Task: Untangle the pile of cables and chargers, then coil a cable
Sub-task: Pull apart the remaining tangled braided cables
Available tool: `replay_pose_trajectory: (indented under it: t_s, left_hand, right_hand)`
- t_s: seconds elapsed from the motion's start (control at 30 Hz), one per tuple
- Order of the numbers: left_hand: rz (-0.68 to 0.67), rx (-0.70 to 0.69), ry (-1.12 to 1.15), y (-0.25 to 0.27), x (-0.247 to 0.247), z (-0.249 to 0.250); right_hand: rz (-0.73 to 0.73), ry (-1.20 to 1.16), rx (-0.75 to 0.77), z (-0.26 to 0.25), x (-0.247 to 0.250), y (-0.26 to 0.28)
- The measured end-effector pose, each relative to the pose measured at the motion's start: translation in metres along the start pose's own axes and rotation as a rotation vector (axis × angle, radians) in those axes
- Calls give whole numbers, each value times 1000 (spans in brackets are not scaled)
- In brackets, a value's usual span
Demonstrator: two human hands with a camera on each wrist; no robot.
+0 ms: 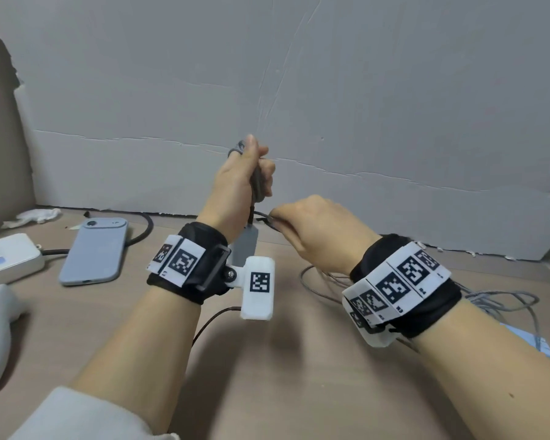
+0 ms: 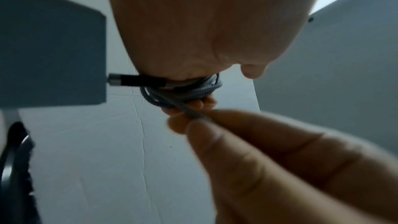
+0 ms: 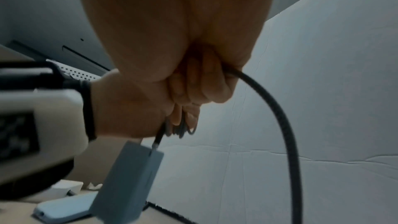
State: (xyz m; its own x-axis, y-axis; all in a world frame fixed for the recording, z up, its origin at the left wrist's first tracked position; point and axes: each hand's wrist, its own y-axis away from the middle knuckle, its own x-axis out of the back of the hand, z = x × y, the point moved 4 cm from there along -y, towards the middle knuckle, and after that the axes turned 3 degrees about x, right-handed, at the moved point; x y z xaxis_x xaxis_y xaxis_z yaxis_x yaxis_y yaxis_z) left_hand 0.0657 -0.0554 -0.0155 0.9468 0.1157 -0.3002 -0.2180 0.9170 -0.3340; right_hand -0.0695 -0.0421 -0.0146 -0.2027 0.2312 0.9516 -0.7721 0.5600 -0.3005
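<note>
Your left hand (image 1: pixel 246 182) is raised above the table (image 1: pixel 267 360), fingers curled tight around a small coil of grey braided cable (image 2: pixel 189 91). The loops run up and down through that fist, so the coil's long axis is roughly vertical. A black plug (image 2: pixel 137 81) comes out of the bottom of the fist and goes into a grey charger block (image 1: pixel 244 249), which hangs just below your wrist.

Your right hand (image 1: pixel 318 230) sits lower and to the right, almost touching the left one. Its thumb and fingertips (image 2: pixel 215 135) pinch the free run of the same cable right where it leaves the coil. This hand is the nearer one to the loose length, so the next wrap looks like its job: carry the run up and over the fist, along the coil's axis.

From that pinch the cable curves back under your right wrist to a slack grey tangle (image 1: pixel 502 301) on the table; I judge that this could snag as you draw it in. The hanging block may swing.

Off to the left, well apart, lie a phone (image 1: pixel 96 252) face down and a white power strip (image 1: pixel 7 258).
</note>
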Motion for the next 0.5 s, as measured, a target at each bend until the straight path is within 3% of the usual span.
replay_pose_trajectory:
  t_s: [0.13, 0.3, 0.4, 0.5]
  left_hand:
    - [-137, 109, -219, 3, -7, -11]
    - [-421, 39, -529, 25, -26, -1]
    - [-554, 106, -460, 31, -31, 0]
    - [-561, 106, -341, 30, -32, 3]
  right_hand:
    - [108, -50, 50, -6, 24, 3]
    - [189, -109, 77, 7, 51, 11]
    - [268, -128, 79, 23, 61, 12]
    - [378, -188, 6, 44, 63, 13]
